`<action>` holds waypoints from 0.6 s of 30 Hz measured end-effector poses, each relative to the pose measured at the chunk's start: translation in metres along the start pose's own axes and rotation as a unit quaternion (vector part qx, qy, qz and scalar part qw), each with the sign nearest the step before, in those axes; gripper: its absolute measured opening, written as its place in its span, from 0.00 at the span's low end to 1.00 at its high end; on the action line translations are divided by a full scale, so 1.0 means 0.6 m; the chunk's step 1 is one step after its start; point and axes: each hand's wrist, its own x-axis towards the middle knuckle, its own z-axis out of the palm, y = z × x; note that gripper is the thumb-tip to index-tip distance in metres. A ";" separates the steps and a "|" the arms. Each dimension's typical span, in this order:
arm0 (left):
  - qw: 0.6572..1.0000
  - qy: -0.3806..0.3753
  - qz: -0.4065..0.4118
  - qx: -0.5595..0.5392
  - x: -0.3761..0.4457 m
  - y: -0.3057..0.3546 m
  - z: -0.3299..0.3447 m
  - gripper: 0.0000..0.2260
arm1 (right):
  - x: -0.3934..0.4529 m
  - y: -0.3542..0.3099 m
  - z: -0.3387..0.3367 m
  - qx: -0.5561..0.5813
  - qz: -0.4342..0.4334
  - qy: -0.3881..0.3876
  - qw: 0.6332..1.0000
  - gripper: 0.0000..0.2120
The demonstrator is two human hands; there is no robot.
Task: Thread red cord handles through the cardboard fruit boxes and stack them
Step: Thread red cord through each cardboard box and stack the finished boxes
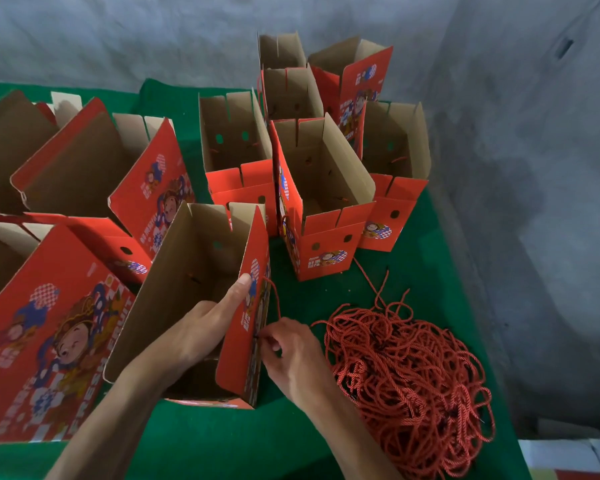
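**Stock on the green surface: cord threading at the near box**

- Open-topped red printed cardboard fruit box [194, 289], nearest you, stood upright on the green cloth-covered surface [291, 441]. Your left hand [201, 327] rested inside it, fingers straight, index fingertip pressed to the inner face of its right wall.
- Your right hand [291, 351] sat just outside that same wall, its fingers [269, 341] curled narrow and pinching the end of a single red twisted cord [274, 296] against the printed face. The cord rose in a loop along the wall above your hand. Whether its tip had entered a hole could not be told.
- Loose heap of red twisted cords [406, 382], lying on the surface just right of your right hand.
- Cluster of upright open red boxes [323, 202], further back and well apart from your hands, with punched holes in their end flaps.
- Further red boxes with cartoon print [49, 341], tilted along your left side.
- Grey mottled wall [499, 168] behind and to the right.
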 end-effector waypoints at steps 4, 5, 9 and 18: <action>1.000 0.002 -0.009 0.008 -0.001 0.007 0.005 0.38 | -0.002 0.000 -0.006 -0.017 -0.036 -0.011 0.999 0.08; 1.000 0.000 -0.014 0.010 0.000 0.008 0.004 0.38 | -0.002 0.001 -0.010 -0.013 -0.034 -0.023 0.999 0.08; 1.000 0.005 -0.020 0.018 0.002 0.008 0.006 0.39 | -0.002 0.003 -0.024 0.045 0.018 -0.073 0.996 0.08; 1.000 0.003 -0.005 0.023 0.003 0.004 0.010 0.37 | -0.013 -0.007 -0.002 0.089 0.084 -0.050 0.991 0.09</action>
